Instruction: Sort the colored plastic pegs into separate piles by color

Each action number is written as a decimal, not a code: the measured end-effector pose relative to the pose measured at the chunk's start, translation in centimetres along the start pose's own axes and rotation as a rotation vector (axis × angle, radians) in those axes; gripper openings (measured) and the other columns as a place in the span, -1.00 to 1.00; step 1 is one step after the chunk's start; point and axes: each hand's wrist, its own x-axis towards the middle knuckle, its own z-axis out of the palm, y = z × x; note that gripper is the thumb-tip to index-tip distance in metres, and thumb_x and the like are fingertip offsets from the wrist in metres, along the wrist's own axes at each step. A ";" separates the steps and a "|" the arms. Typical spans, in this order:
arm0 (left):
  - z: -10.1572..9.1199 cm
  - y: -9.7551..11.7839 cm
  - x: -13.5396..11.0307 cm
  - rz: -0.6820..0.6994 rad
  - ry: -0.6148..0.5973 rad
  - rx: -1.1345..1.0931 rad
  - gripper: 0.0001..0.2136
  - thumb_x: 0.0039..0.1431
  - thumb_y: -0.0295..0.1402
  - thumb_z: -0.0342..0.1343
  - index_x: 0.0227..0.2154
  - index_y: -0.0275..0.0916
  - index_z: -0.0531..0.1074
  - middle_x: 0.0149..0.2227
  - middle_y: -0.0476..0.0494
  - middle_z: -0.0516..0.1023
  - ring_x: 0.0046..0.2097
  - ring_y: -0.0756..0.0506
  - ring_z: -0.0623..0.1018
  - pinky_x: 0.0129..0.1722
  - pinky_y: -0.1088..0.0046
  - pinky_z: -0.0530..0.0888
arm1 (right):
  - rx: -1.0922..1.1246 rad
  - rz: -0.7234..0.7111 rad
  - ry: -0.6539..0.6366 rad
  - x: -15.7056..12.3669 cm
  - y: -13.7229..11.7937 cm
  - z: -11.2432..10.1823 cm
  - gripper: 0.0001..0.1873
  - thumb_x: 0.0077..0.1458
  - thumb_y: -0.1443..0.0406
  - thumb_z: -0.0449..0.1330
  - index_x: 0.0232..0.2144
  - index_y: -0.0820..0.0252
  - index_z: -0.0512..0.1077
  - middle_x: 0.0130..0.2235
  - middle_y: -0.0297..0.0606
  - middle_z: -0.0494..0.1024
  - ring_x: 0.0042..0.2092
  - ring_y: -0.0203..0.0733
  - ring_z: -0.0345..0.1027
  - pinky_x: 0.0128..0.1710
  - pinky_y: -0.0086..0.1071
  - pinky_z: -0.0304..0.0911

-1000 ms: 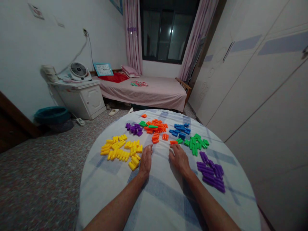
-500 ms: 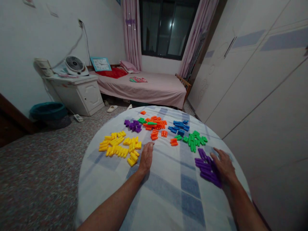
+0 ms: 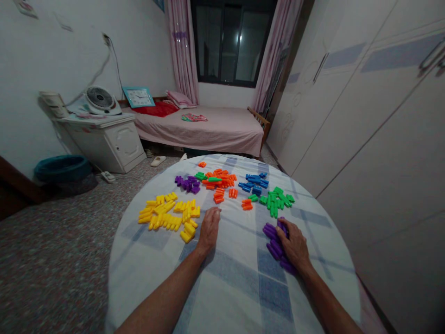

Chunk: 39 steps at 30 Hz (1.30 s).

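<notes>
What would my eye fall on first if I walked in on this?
Probably the yellow pieces spread left of the left hand, vivid against the pale tablecloth, with an orange heap farther back. Then the right hand, over the purple pieces on the right. Beyond, a pink-covered bed stands below a dark window.
</notes>
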 end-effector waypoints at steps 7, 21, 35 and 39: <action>0.0 -0.2 0.2 0.013 0.000 -0.037 -0.75 0.18 -0.19 -0.02 -0.23 -0.20 0.46 -0.12 -0.17 0.45 0.00 -0.14 0.41 0.12 0.28 0.27 | 0.109 -0.070 -0.004 -2.2 -5.9 3.4 -0.63 0.13 0.15 -0.03 -0.07 0.16 0.35 0.00 -0.15 0.44 0.03 -0.06 0.27 0.06 -0.09 0.11; 0.0 0.2 0.1 0.022 -0.031 0.010 -0.75 0.20 -0.20 -0.05 -0.22 -0.20 0.45 -0.11 -0.17 0.46 0.02 -0.13 0.41 0.15 0.28 0.24 | 0.484 -0.098 -0.063 0.4 -13.0 8.7 -0.57 0.15 0.16 -0.01 0.04 0.14 0.29 0.12 -0.14 0.33 0.14 -0.12 0.20 0.12 -0.17 0.11; 0.1 -0.2 -0.5 -0.057 0.022 0.078 -0.73 0.20 -0.22 -0.05 -0.14 -0.20 0.43 0.03 -0.18 0.43 0.15 -0.15 0.34 0.21 0.24 0.18 | 0.660 -0.002 -0.232 4.3 -10.8 8.7 -0.63 0.14 0.11 -0.06 -0.23 0.16 0.44 -0.26 -0.20 0.55 -0.23 -0.12 0.44 -0.24 -0.27 0.32; -0.2 -0.3 -0.4 -0.117 0.028 0.078 -0.71 0.16 -0.21 0.01 -0.09 -0.18 0.40 0.06 -0.19 0.42 0.15 -0.17 0.34 0.20 0.23 0.20 | 0.613 -0.032 -0.172 3.9 -10.5 8.2 -0.66 0.14 0.15 -0.06 -0.25 0.18 0.44 -0.24 -0.19 0.54 -0.19 -0.12 0.42 -0.17 -0.26 0.28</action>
